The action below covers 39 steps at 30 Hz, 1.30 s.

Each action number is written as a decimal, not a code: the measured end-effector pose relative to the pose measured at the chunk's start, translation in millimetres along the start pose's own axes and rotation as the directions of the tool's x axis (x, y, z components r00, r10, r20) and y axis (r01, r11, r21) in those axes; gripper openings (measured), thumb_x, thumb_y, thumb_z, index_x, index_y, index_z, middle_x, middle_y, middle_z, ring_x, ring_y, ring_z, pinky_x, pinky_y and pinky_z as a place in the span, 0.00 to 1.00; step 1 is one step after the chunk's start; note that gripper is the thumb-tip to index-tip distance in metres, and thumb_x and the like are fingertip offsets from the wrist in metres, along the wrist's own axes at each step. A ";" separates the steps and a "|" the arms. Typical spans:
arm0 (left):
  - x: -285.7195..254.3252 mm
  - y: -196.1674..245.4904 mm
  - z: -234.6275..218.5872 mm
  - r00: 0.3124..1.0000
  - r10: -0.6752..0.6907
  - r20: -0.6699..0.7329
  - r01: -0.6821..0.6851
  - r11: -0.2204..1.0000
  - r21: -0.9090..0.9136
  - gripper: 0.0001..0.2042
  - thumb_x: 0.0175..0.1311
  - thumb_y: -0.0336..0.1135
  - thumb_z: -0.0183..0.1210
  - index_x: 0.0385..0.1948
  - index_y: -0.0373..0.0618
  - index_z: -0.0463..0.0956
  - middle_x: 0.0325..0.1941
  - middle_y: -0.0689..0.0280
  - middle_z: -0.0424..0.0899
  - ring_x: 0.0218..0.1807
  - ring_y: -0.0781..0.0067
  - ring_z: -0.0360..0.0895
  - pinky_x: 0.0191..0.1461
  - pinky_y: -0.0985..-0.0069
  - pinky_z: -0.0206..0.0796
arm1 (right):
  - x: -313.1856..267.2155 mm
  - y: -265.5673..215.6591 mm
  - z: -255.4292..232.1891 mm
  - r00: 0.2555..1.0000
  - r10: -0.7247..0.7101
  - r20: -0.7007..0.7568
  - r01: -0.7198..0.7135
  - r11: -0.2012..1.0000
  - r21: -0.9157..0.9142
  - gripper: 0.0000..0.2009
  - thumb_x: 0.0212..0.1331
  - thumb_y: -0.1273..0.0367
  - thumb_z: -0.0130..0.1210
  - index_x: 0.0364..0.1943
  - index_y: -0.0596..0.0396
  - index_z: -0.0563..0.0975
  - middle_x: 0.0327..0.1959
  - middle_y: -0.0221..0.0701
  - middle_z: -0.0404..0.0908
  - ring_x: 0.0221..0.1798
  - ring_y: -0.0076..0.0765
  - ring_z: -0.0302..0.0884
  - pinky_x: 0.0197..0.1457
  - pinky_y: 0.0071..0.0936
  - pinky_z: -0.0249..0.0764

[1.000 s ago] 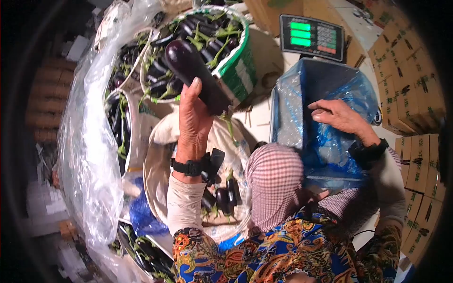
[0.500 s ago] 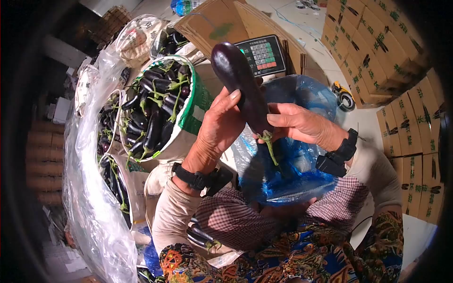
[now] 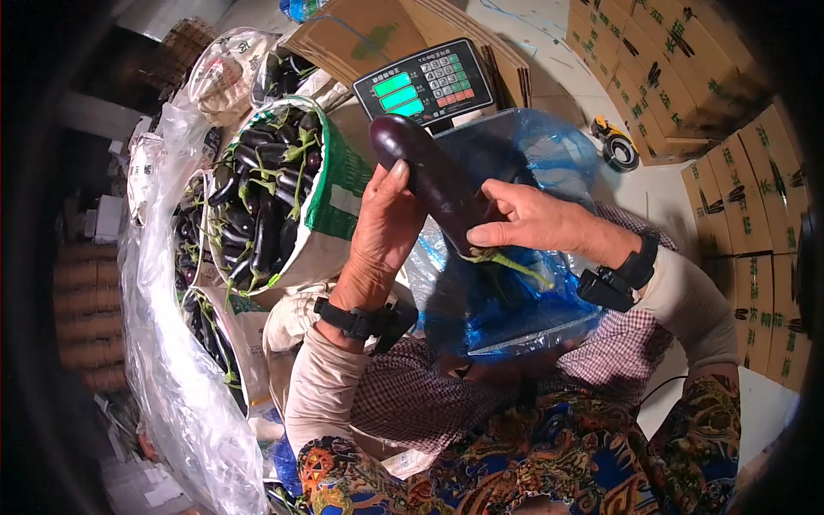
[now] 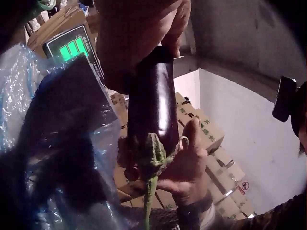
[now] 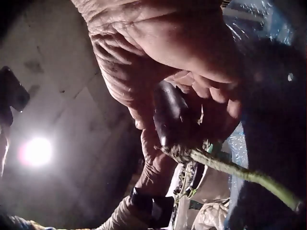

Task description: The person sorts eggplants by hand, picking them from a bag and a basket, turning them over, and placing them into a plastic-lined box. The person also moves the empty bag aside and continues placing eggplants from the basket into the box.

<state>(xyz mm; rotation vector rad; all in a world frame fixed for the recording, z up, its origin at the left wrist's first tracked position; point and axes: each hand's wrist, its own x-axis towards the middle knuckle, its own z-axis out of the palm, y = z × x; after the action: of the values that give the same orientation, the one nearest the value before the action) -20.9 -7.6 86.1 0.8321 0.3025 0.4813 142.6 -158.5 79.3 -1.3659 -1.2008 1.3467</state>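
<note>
One large, glossy dark purple eggplant (image 3: 438,190) is held slanting in front of the body, its green stem toward the lower right. My left hand (image 3: 386,230) grips its thick upper part, thumb across the skin. At the stem end my right hand (image 3: 541,221) pinches it, thumb near the cap. The left wrist view shows the eggplant (image 4: 156,103) cap-first, with its stem hanging down. Seen from the right wrist, the green stem (image 5: 240,172) sticks out past the fingers. Beneath both hands is a blue plastic liner bag (image 3: 549,154), opened out.
A scale display (image 3: 425,81) with lit green digits stands behind the bag. On the left are sacks full of eggplants (image 3: 266,202) and clear plastic sheeting (image 3: 163,283). Printed cartons (image 3: 747,197) are stacked at right, near a tape dispenser (image 3: 616,146). Flat cardboard (image 3: 360,39) leans at the back.
The left hand brought the eggplant rightward from over the sacks to in front of the bag. The right hand left the bag and took hold of the stem end. The head view has shifted.
</note>
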 end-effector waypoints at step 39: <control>0.7 22.9 -57.7 0.989 -0.117 -0.092 0.149 0.759 0.634 0.28 0.66 0.45 0.59 0.60 0.33 0.68 0.49 0.59 0.81 0.51 0.69 0.78 0.59 0.72 0.66 | -2.6 61.5 -45.8 0.880 0.474 0.009 -0.472 0.878 -0.085 0.22 0.60 0.56 0.60 0.44 0.64 0.73 0.44 0.39 0.75 0.51 0.34 0.78 0.55 0.26 0.73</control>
<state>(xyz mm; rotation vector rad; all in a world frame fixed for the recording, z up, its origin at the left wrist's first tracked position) -52.1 42.4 66.7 1.4612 0.5859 0.2549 192.4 -169.6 22.1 -1.7834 -0.9793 1.6716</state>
